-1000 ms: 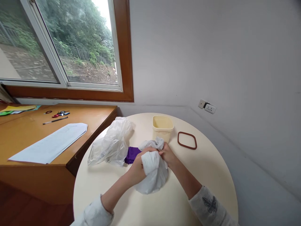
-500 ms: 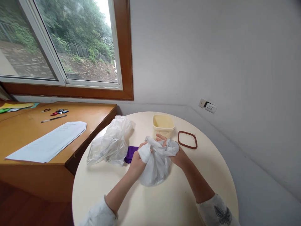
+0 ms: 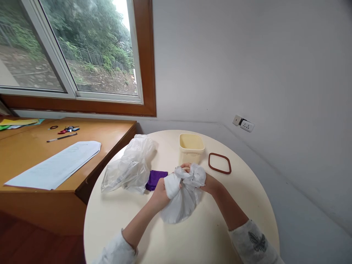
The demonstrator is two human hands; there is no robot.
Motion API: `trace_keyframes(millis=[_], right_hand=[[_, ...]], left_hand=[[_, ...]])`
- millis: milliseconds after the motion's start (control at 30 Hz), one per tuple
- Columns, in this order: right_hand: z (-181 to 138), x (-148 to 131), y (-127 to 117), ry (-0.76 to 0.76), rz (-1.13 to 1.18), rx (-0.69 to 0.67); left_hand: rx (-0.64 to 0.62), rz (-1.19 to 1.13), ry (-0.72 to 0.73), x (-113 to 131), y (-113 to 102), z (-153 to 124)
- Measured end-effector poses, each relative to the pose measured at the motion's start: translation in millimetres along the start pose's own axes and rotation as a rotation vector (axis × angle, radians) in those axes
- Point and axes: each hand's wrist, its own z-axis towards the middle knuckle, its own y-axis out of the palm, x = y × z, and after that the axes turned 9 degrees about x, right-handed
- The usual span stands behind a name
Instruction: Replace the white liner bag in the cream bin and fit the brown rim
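Observation:
A white plastic bag with a rounded, gathered body hangs or rests at the middle of the round table, its neck twisted between both hands. My left hand is closed on one bunched end of the bag. On the other side, my right hand grips the second bunched end, with its fingertips partly hidden behind the plastic. What the bag contains, if anything, is hidden. Just beyond the hands stands an open cream plastic container. To the left of my left hand lies a folded purple cloth.
A crumpled translucent plastic bag lies on the left of the round table. A brown rounded-square ring lies right of the container. Papers, a pen and keys are on the wooden desk.
Both hands have shifted slightly with the bag, which now sits a little lower and nearer. The right hand's fingers have curled in around the bag's neck. More of the purple cloth shows.

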Motion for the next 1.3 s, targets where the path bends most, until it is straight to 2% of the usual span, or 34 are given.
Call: trace_keyframes(millis=[167, 333, 433, 533, 867, 1067, 1300], right_hand=[[-0.8, 6.0, -7.2, 0.022, -0.052, -0.023], [-2.8, 4.3, -7.3, -0.082, -0.152, 0.157], [-3.6, 0.4, -4.2, -0.157, -0.137, 0.227], [-3.9, -4.3, -0.7, -0.155, -0.101, 0.305], [-0.6, -12.8, 12.1, -0.250, 0.046, 0.360], [0.9, -14.3, 26.8, -0.238, 0.059, 0.406], [-0.7, -17.2, 22.4, -0.216, 0.090, 0.439]], left_hand=[[-0.015, 0.007, -0.009, -2.6, 0.2, -1.8], [0.033, -0.017, -0.018, -2.2, 1.0, -1.6], [0.094, 0.005, -0.095, -2.6, 1.9, -0.8], [0.116, 0.000, -0.173, -2.6, 2.9, 0.3], [0.084, 0.035, -0.181, -4.2, 4.1, -0.3], [0.058, 0.060, -0.197, -0.5, 5.2, 0.2], [-0.013, 0.050, -0.164, 0.7, 5.3, -1.6]])
